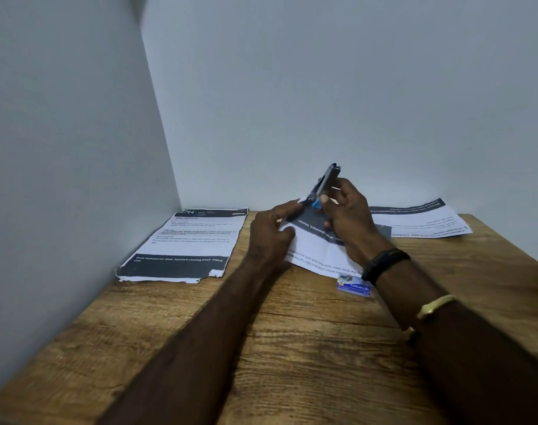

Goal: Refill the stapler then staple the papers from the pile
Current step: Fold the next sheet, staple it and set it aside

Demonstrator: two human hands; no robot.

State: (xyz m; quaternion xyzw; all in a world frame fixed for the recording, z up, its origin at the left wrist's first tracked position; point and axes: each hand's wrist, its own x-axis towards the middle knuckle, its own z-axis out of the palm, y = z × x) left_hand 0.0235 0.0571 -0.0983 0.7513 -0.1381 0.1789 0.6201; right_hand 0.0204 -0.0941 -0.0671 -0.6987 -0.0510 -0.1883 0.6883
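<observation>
My right hand (350, 216) holds a small stapler (327, 182) with a blue and metal body, its top swung up and pointing toward the back wall. My left hand (270, 231) rests on the sheet below, its index finger touching the stapler's lower end. Under both hands lies a printed paper (316, 250) with a dark header band. A small blue box of staples (353, 286) sits on the table by my right wrist. One printed sheet (188, 243) lies at the left, and more papers (424, 220) lie at the back right.
The wooden table (292, 348) stands in a corner, with white walls close at the left and back. My right wrist wears a black band (384, 263) and gold bangles.
</observation>
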